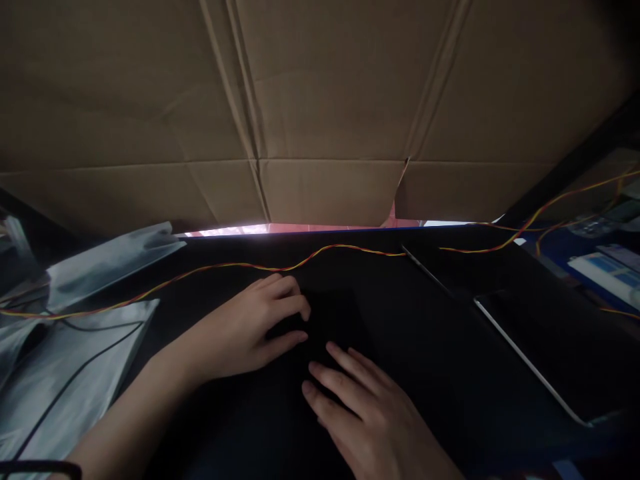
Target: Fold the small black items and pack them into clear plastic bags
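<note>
A flat black piece [333,317], roughly rectangular, lies on the dark tabletop [410,333]. It is so dark that its kind cannot be made out. At its left edge, my left hand [263,320] is curled round, with the bent index finger and thumb gripping there. My right hand [367,407] lies palm down at the piece's near side. Its fingers are stretched out and slightly spread, the tips resting on the dark surface.
Brown cardboard [330,113] hangs across the far side. A red-and-yellow twisted wire [225,265] crosses the table. Two flat dark devices, a nearer one [545,360] and a farther one [435,267], lie right. Translucent plastic bags [95,360] and a thin black cable [85,363] lie left.
</note>
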Motion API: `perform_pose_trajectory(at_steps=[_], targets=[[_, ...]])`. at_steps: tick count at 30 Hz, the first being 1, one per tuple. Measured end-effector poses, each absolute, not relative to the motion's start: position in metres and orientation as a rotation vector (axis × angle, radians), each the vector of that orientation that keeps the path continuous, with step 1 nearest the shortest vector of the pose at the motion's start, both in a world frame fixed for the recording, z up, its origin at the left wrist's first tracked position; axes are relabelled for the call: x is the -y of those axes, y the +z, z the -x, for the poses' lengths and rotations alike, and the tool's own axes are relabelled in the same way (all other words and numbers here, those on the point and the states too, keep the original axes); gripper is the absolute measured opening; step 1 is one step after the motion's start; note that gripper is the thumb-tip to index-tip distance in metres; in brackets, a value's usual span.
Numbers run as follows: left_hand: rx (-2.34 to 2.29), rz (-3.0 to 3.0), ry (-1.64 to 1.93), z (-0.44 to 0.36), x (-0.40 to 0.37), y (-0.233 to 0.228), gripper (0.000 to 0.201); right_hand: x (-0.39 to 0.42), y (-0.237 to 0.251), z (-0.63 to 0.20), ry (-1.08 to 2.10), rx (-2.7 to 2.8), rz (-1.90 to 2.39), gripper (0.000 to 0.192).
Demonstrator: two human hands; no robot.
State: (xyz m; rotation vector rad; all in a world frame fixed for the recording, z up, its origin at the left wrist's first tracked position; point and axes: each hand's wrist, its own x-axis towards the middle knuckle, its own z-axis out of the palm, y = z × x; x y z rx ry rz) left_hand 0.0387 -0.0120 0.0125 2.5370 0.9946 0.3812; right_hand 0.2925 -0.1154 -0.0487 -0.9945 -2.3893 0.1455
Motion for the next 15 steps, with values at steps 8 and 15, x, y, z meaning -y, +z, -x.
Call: perform_pose_trajectory(at_steps=[8,15], targets=[[-0.929,-2.532,0.402,-0.037,0.01,0.016,0.007,0.112,-0.03,-0.28,0.245,2.332,1.027,0.022],[-1.38,-2.527,0.678,0.004,0.034,0.049,0.015,0.104,-0.023,-0.275,0.36,2.597,0.942,0.011]])
